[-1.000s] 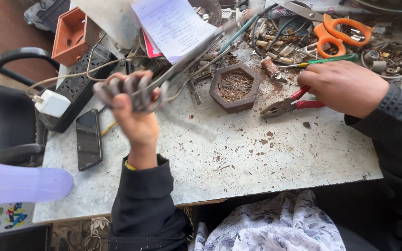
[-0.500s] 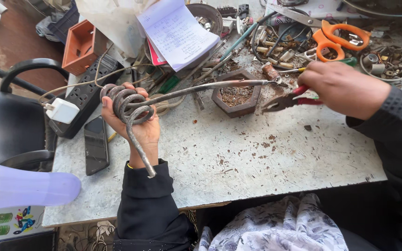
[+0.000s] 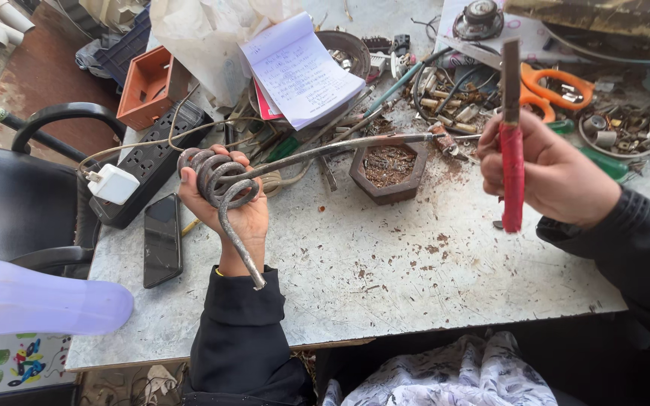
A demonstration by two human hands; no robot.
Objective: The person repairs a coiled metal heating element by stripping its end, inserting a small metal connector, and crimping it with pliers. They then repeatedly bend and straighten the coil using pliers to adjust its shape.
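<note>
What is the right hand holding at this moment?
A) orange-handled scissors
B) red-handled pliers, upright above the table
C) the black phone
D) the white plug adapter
B: the right hand grips the red-handled pliers upright with the metal tip upward, while the orange-handled scissors lie on the table behind, and the black phone and white plug adapter sit near the left hand.

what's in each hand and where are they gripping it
The left hand holds a coiled metal heating rod by its coil, both straight ends sticking out. The right hand holds red-handled pliers upright, gripped around the handles.
</note>
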